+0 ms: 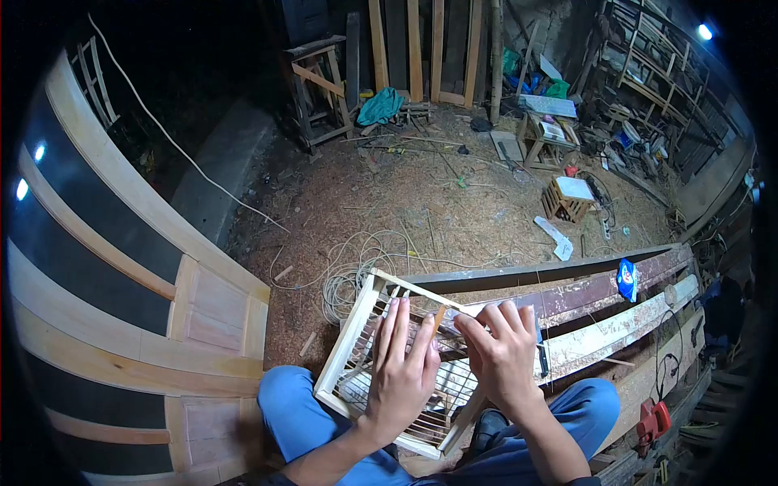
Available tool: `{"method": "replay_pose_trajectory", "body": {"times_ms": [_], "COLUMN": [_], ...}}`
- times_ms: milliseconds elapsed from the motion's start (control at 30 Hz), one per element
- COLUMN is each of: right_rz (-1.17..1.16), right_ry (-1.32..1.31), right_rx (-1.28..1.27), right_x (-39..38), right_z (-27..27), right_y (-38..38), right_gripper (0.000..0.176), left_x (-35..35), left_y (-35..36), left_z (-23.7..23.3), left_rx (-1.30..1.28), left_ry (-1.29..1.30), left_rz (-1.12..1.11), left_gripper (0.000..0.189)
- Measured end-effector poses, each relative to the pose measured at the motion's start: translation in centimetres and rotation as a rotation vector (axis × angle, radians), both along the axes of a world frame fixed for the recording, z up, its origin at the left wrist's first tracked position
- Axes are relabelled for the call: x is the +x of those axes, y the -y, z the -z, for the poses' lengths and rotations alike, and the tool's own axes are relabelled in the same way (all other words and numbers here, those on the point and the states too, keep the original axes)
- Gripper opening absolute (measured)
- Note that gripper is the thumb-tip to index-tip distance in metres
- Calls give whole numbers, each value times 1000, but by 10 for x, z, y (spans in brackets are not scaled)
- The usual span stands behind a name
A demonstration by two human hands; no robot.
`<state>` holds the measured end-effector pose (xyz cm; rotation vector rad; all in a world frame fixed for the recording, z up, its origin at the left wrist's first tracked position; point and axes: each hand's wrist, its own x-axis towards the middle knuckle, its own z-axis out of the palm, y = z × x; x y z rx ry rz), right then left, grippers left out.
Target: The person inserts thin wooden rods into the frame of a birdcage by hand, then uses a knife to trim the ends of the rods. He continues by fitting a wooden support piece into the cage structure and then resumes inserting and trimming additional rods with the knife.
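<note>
A rectangular pale wooden frame strung with thin slats rests tilted across my lap. My left hand lies over its slats, two fingers stretched out, with its index finger and thumb closed at a thin orange-brown wooden strip. The strip stands up from the frame between my hands. On the right, my right hand is curled near the frame's upper right side, its thumb and fingers pinched together. What it grips is hidden. A dark-handled tool shows just right of that hand, on the bench.
Large wooden panels stand close on my left. To the right, a long plank bench holds a blue packet and a red power tool. Coiled cable lies on the shaving-strewn floor, with a small crate farther off.
</note>
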<state>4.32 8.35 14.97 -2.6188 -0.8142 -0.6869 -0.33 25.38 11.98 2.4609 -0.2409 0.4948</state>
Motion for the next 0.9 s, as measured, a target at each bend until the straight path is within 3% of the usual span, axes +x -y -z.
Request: {"method": "replay_pose_trajectory", "body": {"times_ms": [200, 267, 900], "right_rz": [13, 4, -17], "right_ry": [16, 34, 14], "right_rx": [-32, -22, 24], "right_x": [1, 2, 4], "right_z": [-1, 1, 5], "right_y": [2, 2, 3], "right_gripper": [26, 26, 26], "left_x": [2, 5, 8], "left_y": [1, -1, 0], "left_z": [-2, -5, -4], "left_rx": [-21, 131, 55], "left_ry": [-7, -1, -77], "left_rz": [-14, 5, 24], "left_gripper": [41, 36, 40]}}
